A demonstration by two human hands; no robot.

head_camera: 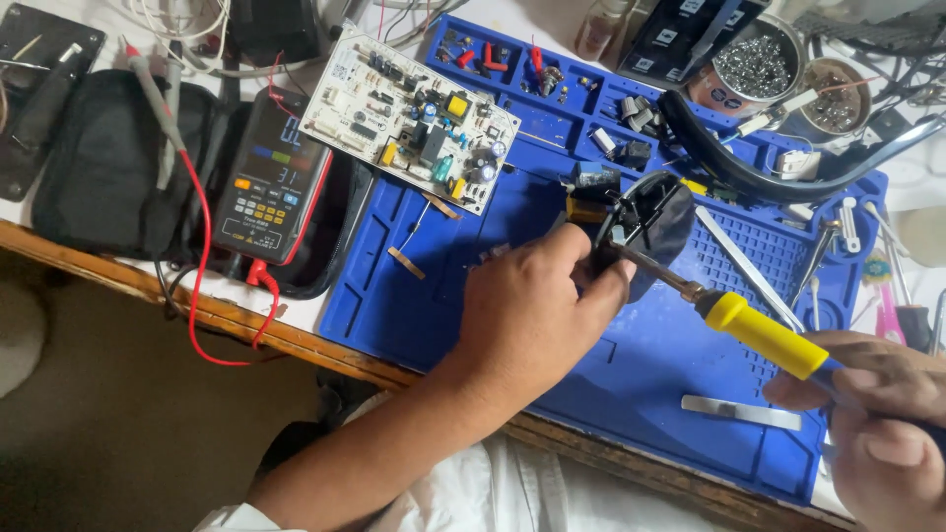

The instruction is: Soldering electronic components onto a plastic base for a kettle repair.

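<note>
My left hand (537, 305) grips a black plastic part (645, 219) with a small component at its top, held above the blue work mat (473, 286). My right hand (877, 414) holds a soldering iron (759, 333) by its yellow and blue handle. The iron's metal tip reaches up and left to the black part, close to my left fingers. A white circuit board (412, 120) with several components lies at the mat's upper left edge.
A multimeter (268, 177) with red lead lies left on a black pouch (108, 163). Tweezers (747, 266) and a metal strip (741, 412) rest on the mat. A tin of solder bits (754, 64) and a black curved cable (778, 177) sit at the back. The wooden table edge (246, 325) runs below.
</note>
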